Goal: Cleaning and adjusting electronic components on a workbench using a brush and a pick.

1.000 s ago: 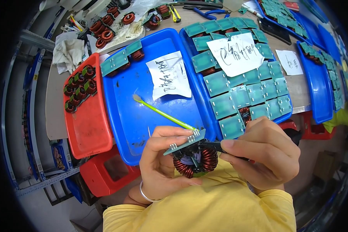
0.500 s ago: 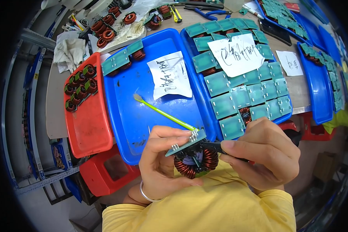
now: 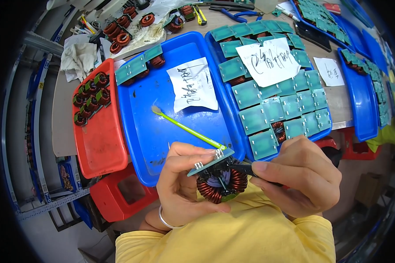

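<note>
Between its thumb and fingers, my left hand (image 3: 180,179) grips a toroidal coil (image 3: 222,183) wound with copper wire. A small green circuit board (image 3: 210,161) with metal pins is fixed on the coil, tilted. Black glossy material covers the joint between board and coil. My right hand (image 3: 300,175) is closed on a slim black tool (image 3: 245,168), whose tip touches that joint; the tool's kind is hard to make out. Just beyond the coil, a green toothbrush-like brush (image 3: 188,128) lies in the blue tray (image 3: 140,131).
A red tray (image 3: 101,153) with several coils stands at left. The right blue tray (image 3: 328,131) is filled with board-topped coils and a handwritten paper (image 3: 268,61). Blue-handled pliers (image 3: 235,16), a yellow cutter (image 3: 200,15) and loose coils (image 3: 123,39) lie at the back.
The black tool's tip has shifted slightly along the joint below the board. The board is turned a little; both hands stay nearly in place.
</note>
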Motion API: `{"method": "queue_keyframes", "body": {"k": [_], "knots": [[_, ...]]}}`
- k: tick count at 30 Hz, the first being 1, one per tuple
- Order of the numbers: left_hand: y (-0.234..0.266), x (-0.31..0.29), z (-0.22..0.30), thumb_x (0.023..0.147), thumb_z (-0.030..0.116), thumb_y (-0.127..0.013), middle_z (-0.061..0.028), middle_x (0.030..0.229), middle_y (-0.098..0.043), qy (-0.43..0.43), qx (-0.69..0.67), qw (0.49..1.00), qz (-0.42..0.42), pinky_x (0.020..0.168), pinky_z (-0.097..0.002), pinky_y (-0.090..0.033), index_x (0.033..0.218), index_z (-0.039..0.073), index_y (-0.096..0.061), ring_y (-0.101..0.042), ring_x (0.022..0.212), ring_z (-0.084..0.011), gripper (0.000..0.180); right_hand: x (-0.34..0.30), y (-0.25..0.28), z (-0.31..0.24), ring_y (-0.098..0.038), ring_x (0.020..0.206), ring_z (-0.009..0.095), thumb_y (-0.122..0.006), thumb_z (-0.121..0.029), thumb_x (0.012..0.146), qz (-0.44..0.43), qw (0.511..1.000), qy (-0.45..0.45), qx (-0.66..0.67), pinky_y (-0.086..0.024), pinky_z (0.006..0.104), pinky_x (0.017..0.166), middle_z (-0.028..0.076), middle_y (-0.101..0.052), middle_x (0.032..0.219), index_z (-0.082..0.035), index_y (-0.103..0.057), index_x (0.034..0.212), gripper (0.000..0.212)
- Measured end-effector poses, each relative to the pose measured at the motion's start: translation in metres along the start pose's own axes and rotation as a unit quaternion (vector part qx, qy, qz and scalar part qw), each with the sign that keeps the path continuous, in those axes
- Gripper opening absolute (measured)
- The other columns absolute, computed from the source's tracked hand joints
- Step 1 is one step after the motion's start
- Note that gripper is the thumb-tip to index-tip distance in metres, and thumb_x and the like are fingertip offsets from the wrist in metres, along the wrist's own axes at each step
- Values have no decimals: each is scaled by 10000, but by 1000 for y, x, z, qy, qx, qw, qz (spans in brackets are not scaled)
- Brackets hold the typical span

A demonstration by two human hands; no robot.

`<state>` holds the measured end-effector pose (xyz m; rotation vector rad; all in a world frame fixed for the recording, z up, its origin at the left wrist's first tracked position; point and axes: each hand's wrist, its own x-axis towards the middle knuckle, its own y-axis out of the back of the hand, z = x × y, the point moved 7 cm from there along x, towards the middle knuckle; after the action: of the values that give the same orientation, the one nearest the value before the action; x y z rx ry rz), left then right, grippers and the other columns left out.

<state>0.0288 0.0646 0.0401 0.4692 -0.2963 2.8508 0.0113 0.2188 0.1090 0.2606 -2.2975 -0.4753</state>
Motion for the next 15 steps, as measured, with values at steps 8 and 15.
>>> {"method": "queue_keyframes", "body": {"k": [8, 15], "knots": [[-2, 0, 0, 548, 34, -804, -142, 1071, -374, 9, -10, 1000, -4, 928, -310, -446, 1116, -4, -416, -486, 1034, -213, 688, 0, -1, 2, -485, 506, 154, -748, 36, 500, 7, 1000, -6, -8, -333, 258, 442, 61, -566, 623, 21, -631, 798, 320], [-1, -1, -1, 545, 48, -809, -140, 1070, -376, 9, -13, 1000, 0, 927, -311, -443, 1112, -5, -419, -486, 1034, -213, 690, 0, -2, 4, -485, 499, 149, -745, 41, 493, 16, 1000, -14, -6, -335, 257, 440, 68, -567, 620, 25, -625, 784, 315]]}}
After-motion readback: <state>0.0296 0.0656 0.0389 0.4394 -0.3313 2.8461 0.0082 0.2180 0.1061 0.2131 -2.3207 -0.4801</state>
